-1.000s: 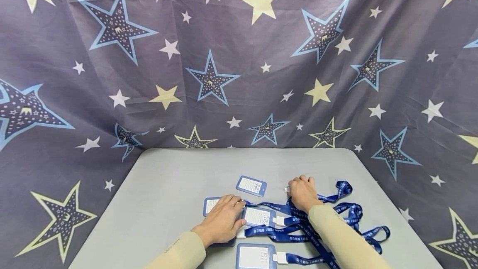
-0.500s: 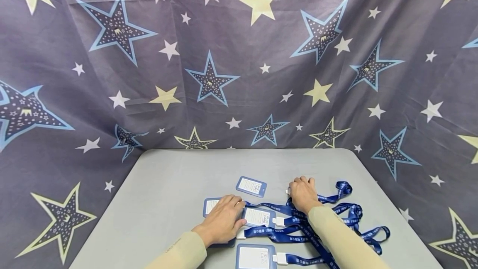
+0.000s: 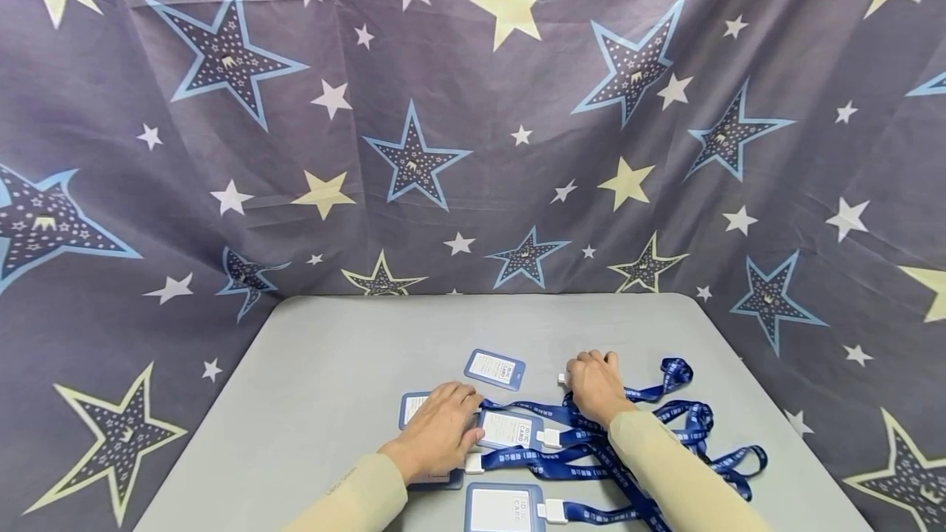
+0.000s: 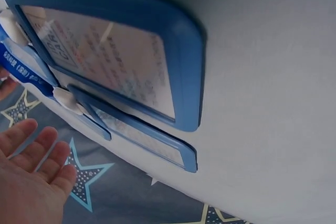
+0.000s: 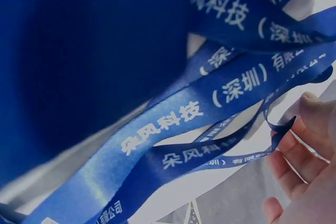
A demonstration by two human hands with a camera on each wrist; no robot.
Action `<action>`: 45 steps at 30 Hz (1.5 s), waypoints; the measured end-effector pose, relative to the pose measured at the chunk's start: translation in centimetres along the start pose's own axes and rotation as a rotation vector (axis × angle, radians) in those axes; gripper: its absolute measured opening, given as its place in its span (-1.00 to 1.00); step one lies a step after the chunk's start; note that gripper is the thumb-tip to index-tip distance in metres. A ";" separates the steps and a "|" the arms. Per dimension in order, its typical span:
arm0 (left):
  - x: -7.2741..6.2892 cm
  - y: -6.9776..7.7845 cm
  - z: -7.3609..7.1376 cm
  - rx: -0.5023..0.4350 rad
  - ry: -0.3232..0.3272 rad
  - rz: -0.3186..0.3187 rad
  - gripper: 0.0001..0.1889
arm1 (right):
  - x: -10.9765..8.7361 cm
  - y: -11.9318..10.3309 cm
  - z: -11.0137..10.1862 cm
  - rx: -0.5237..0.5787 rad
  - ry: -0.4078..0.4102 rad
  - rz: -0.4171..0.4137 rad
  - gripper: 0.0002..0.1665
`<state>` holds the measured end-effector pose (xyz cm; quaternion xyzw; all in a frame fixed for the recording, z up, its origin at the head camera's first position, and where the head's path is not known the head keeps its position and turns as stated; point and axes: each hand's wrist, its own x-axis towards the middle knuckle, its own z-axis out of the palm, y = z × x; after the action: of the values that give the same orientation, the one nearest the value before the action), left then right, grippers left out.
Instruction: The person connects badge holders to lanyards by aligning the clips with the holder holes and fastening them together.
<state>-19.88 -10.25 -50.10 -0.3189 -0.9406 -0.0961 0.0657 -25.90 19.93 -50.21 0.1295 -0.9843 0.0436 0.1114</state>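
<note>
My left hand [image 3: 438,431] lies over several blue ID card holders, its fingers extended; in the left wrist view the fingers [image 4: 44,150] are spread beside them. One card holder [image 3: 415,407] shows behind its fingers, another [image 3: 510,429] at its right, and a third [image 3: 436,481] partly under the wrist. My right hand [image 3: 595,385] pinches a dark blue lanyard [image 5: 281,127] between thumb and fingers. A white clip [image 3: 562,379] sticks out to the left of that hand. More lanyards [image 5: 173,114] with white lettering cross below it.
A card holder [image 3: 495,369] with no lanyard attached lies farther back on the grey table [image 3: 355,335]. A larger-looking holder [image 3: 504,507] with its white clip [image 3: 553,511] lies at the front. Looped lanyard ends [image 3: 695,421] spread to the right. A star-patterned curtain [image 3: 473,105] hangs behind.
The white clip now stands out slightly more to the left of my right hand. My left hand keeps its place, and the whole head view has shifted a little.
</note>
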 end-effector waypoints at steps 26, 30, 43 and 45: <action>4.1 -1.8 -0.7 0.058 0.051 0.012 -0.45 | -1.3 -0.9 -0.7 0.073 0.116 -0.057 -0.80; 4.8 -1.9 -0.8 0.074 0.032 0.005 -0.45 | -1.4 -1.0 -0.7 0.069 0.119 -0.055 -0.83; 6.9 -2.5 0.0 0.083 -0.008 -0.048 -0.47 | -1.6 -1.1 -0.4 0.091 0.134 -0.062 -0.85; 7.1 -2.7 0.2 0.086 -0.002 -0.050 -0.47 | -1.6 -1.1 -0.4 0.099 0.135 -0.063 -0.86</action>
<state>-27.15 -8.11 -49.37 -0.2922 -0.9516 -0.0568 0.0760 -24.03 19.29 -50.16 0.1625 -0.9667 0.0974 0.1721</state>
